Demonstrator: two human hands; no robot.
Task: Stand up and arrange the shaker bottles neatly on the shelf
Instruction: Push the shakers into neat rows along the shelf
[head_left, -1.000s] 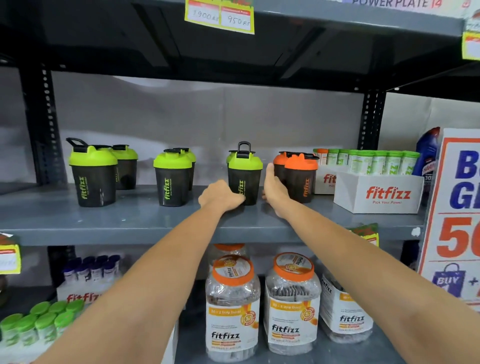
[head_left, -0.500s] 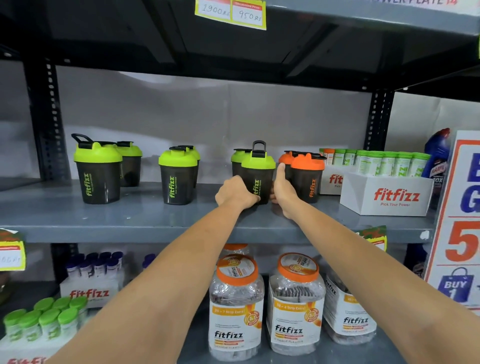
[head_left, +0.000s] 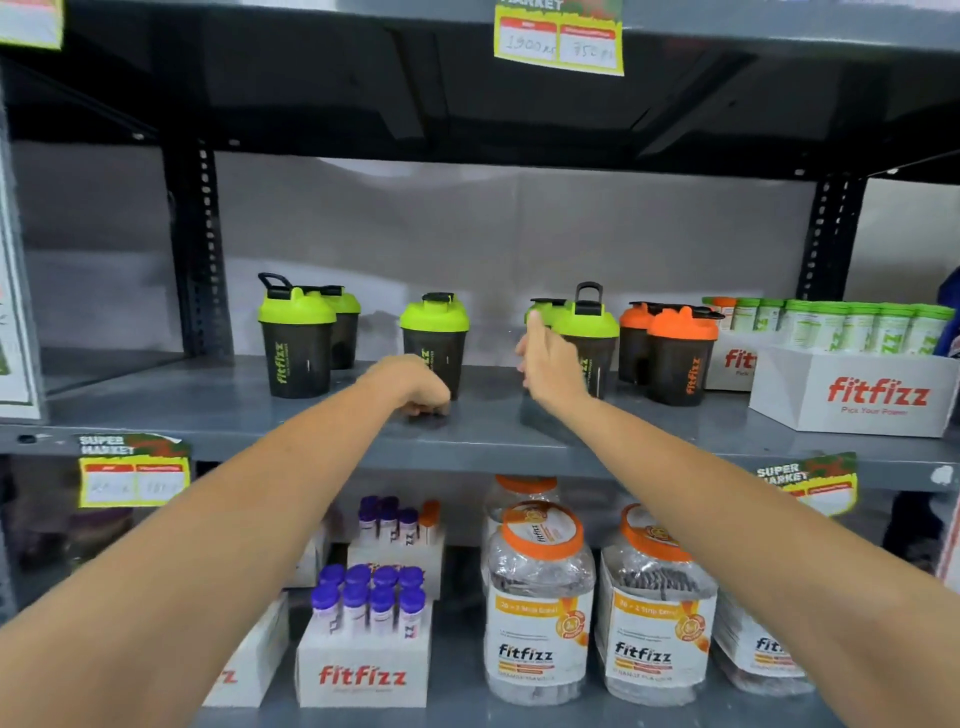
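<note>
Shaker bottles, dark plastic with lime or orange lids, all upright on grey metal shelf, clusters uneven. Left hand, curled, at middle lime-lidded shaker; grasp unclear. Right hand open beside handled lime shaker. Spacing left.

Shaker bottles black w/ lime lids; two w/ orange lids; shelf grey.

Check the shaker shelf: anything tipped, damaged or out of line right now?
Nothing tipped or visibly damaged; all shakers stand upright. The row is uneven, though: carry loops stand up on the leftmost shaker and the one by the right hand, and the gaps differ, the orange pair packed tight.
</note>
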